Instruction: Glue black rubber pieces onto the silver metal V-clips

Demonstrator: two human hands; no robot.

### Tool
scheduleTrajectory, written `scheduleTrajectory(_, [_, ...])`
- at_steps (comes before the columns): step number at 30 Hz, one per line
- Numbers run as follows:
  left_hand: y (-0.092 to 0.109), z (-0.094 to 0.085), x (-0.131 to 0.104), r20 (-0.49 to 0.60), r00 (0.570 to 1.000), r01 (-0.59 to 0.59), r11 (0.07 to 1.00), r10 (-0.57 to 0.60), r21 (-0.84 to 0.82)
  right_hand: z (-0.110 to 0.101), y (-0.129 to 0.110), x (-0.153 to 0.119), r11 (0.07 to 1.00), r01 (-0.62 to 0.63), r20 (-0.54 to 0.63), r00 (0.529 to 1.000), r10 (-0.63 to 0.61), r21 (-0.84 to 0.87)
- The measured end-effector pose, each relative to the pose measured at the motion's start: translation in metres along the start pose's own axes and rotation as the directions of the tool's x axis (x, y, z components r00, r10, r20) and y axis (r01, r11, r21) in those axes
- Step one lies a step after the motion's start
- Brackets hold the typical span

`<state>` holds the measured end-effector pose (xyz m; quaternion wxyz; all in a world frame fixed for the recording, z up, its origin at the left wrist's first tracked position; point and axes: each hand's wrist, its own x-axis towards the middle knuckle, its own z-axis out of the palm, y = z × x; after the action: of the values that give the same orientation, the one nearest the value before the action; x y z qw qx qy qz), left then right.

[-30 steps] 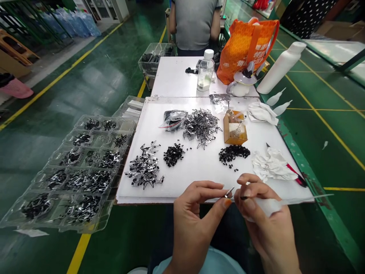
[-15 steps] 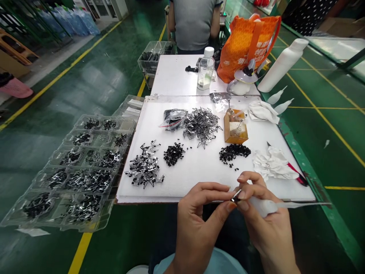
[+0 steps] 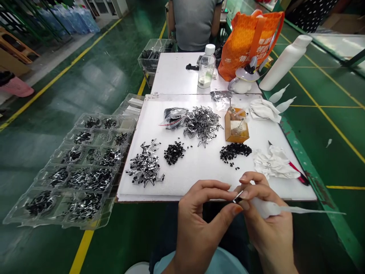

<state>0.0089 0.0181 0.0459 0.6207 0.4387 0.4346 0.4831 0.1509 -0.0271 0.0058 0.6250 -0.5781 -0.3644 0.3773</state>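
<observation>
Close in front of me, my left hand (image 3: 203,215) pinches a small shiny metal clip with a black part (image 3: 237,197) between thumb and forefinger. The fingertips of my right hand (image 3: 266,217) meet it from the other side. Tucked in my right hand is a white squeeze dropper (image 3: 269,208), its long thin tip pointing right. Fingers cover most of the clip. Beyond the hands lie a pile of small black caps (image 3: 235,151), another black cap pile (image 3: 173,153), a heap of V-shaped metal clips (image 3: 202,123) and a heap of black-tipped clips (image 3: 145,165).
A compartmented clear tray (image 3: 76,171) of metal parts stands left of the white table (image 3: 194,173). On the table are an orange-yellow box (image 3: 236,133), crumpled white cloth (image 3: 275,163), a red cutter (image 3: 299,174), a clear bottle (image 3: 207,68) and an orange bag (image 3: 251,42). A person (image 3: 196,24) sits ahead.
Both hands stay together around the clip, with only a slight shift to the right. The dropper's tip now reaches farther right and a little lower. The view has tilted slightly.
</observation>
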Motion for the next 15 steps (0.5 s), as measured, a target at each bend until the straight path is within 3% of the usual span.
scheduleTrajectory(15, [-0.001, 0.000, 0.003, 0.026, 0.999, -0.031, 0.999, 0.030, 0.025, -0.004, 0.009, 0.000, 0.998, 0.064, 0.047, 0.997, -0.065, 0.026])
